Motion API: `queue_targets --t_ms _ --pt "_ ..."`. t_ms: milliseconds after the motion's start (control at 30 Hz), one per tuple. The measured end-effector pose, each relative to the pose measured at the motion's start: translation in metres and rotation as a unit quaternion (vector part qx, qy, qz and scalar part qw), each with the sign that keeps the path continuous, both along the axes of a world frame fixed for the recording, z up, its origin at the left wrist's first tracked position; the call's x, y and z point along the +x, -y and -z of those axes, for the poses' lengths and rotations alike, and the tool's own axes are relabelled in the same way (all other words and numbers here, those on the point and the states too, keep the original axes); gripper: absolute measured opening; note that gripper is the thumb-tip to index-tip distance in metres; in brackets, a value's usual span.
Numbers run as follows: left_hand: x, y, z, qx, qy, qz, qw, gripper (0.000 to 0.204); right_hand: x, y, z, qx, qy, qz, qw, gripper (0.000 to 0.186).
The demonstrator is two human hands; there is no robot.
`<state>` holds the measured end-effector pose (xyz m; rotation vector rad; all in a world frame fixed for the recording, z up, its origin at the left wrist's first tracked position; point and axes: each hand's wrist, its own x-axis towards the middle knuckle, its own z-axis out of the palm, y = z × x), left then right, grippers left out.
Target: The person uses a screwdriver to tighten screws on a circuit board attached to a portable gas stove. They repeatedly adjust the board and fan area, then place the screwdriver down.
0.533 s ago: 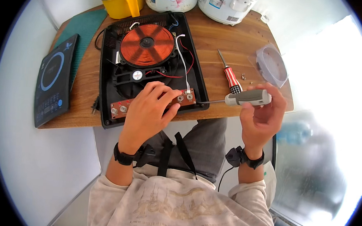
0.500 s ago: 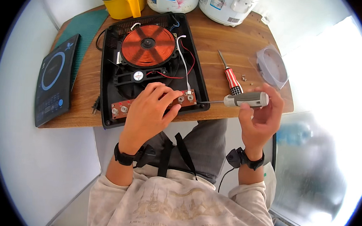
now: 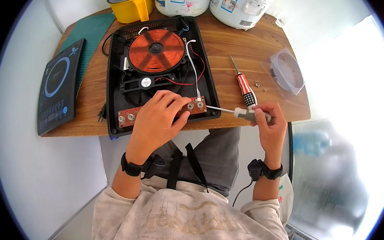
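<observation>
My left hand (image 3: 157, 121) lies over the brown circuit board (image 3: 150, 114) at the near edge of an opened induction cooker base (image 3: 210, 88). Its curled fingers and thumb hold the board, hiding the board's middle. Between the thumb and fingers of my right hand (image 3: 270, 126) is a grey-and-white screwdriver (image 3: 243, 113), lying nearly level. The shaft points left, its tip at the board's right end; whether it touches a screw is too small to tell. A white connector cable (image 3: 192, 61) runs to the board. The round copper coil (image 3: 157, 53) sits in the base behind my left hand.
A red-and-white striped screwdriver (image 3: 246, 89) and several small screws (image 3: 257, 84) lie to the right, near a clear plastic container (image 3: 286, 73). The black glass panel (image 3: 59, 87) leans over a green mat (image 3: 94, 30) at left. A yellow pot (image 3: 129, 6) and two white appliances (image 3: 180, 3) line the back.
My right hand has moved slightly left and its fingers have closed further round the screwdriver handle. The screwdriver has tilted a little, handle lower. My left hand stays in place.
</observation>
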<state>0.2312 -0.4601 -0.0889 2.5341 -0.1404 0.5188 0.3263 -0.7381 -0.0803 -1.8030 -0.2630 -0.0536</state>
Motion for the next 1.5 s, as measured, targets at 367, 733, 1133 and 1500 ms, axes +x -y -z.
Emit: queue_targets --t_ms 367,733,1133,1500 --pt "0.000 -0.001 0.001 0.007 -0.005 -0.003 1.000 0.027 0.005 0.001 0.004 -0.118 -0.048 -0.126 0.984 0.021" --pt "0.003 -0.004 0.002 -0.024 -0.017 0.002 1.000 0.028 0.003 0.000 -0.003 -0.142 -0.079 -0.123 0.979 0.022" --pt "0.003 -0.003 0.003 -0.016 -0.011 -0.001 1.000 0.028 -0.019 0.037 -0.035 -0.197 0.034 -0.038 0.979 0.020" --pt "0.002 -0.002 0.001 -0.021 -0.008 -0.005 1.000 0.027 -0.029 0.025 -0.044 -0.210 0.092 -0.070 0.971 0.021"
